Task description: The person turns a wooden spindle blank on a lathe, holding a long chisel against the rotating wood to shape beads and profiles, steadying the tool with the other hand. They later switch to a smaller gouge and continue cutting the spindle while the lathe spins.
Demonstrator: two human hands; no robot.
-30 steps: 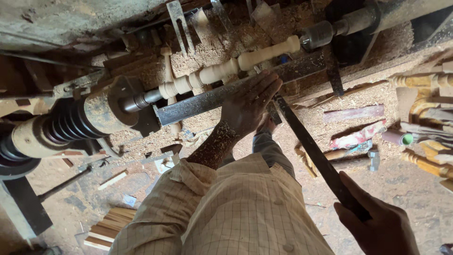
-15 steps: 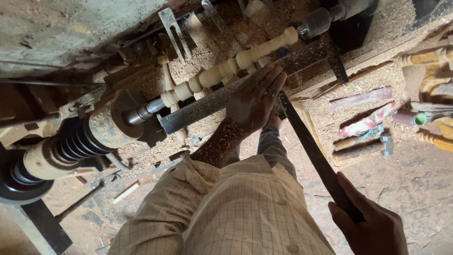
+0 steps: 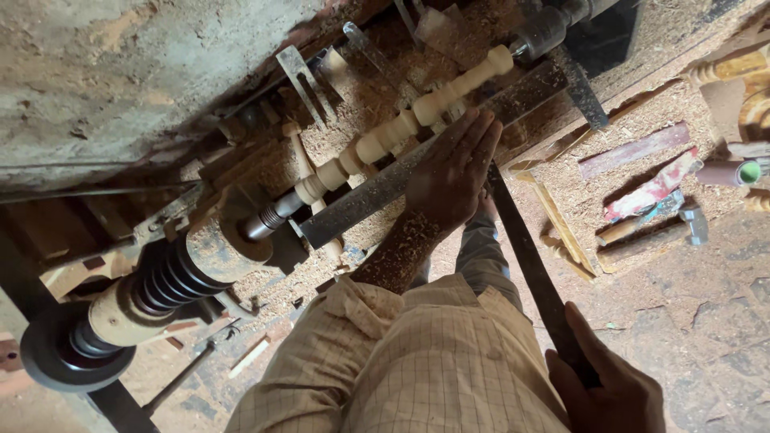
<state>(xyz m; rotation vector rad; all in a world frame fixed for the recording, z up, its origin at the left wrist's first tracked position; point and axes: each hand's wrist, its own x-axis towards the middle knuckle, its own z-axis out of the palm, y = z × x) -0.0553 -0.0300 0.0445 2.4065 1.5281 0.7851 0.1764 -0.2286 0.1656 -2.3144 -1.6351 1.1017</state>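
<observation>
Left hand (image 3: 453,172) lies flat, fingers spread, on the metal tool rest (image 3: 377,192), just beside the turned wooden spindle (image 3: 401,124), whose long axis runs diagonally between the lathe centres. Right hand (image 3: 613,393), farther back, grips the long chisel (image 3: 533,273) handle.

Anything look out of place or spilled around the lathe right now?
Nothing damaged. Sawdust lies heaped over the floor and clings to the left hand on the tool rest. Scrap sticks lie scattered at right.
</observation>
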